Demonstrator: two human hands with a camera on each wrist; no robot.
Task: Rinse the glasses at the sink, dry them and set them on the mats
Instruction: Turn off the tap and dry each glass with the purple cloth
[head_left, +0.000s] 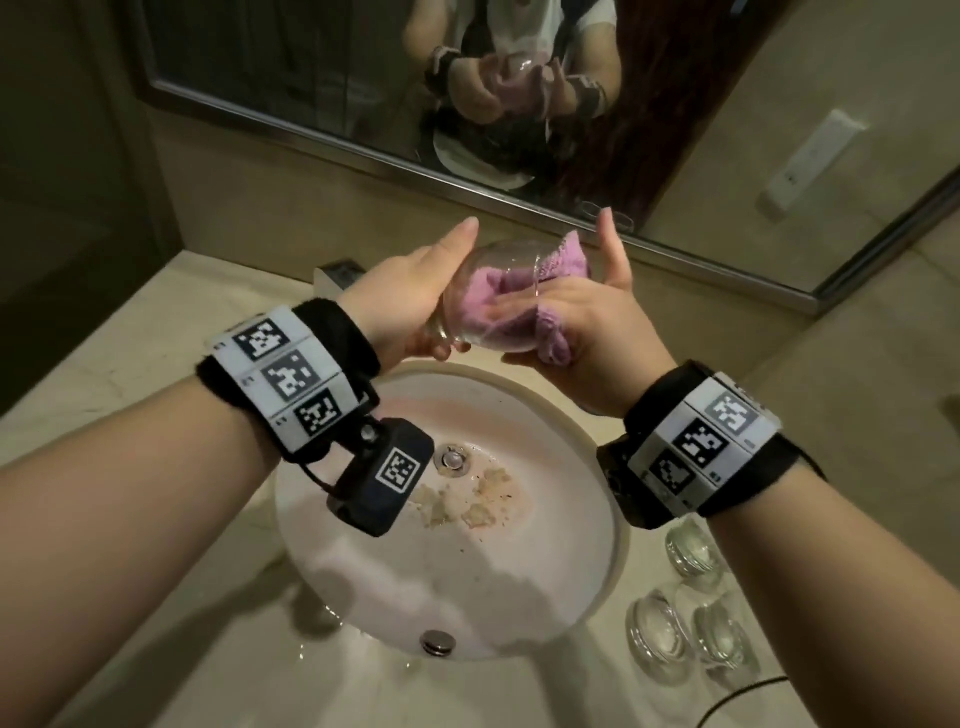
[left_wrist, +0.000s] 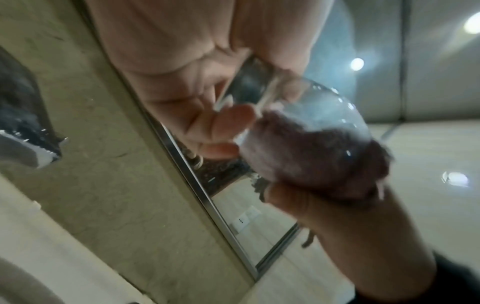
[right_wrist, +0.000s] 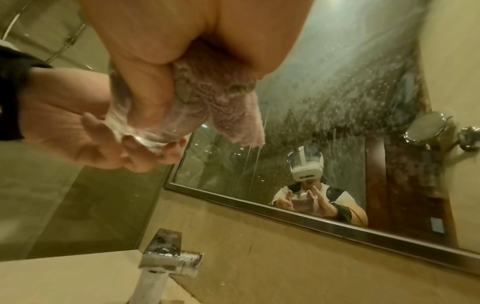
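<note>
A clear glass (head_left: 485, 260) lies tilted on its side above the sink. My left hand (head_left: 410, 301) grips it round the thick base, index finger stretched out along it. A pink cloth (head_left: 553, 338) is stuffed into the glass's mouth. My right hand (head_left: 587, 322) holds the cloth, fingers pushed inside the glass, thumb raised. In the left wrist view the glass (left_wrist: 324, 115) shows the cloth (left_wrist: 311, 160) filling its bowl. The right wrist view has the cloth (right_wrist: 228, 107) bunched under my palm and the glass (right_wrist: 137, 127) in my left hand (right_wrist: 78, 115).
The round white sink (head_left: 519, 582) lies below my hands, with crumbly bits near its drain (head_left: 452, 460). Three more glasses (head_left: 660, 634) stand on the counter at the right. The tap (head_left: 337, 273) is behind the basin, under the mirror (head_left: 311, 78). A thin cable (head_left: 737, 696) runs near the glasses.
</note>
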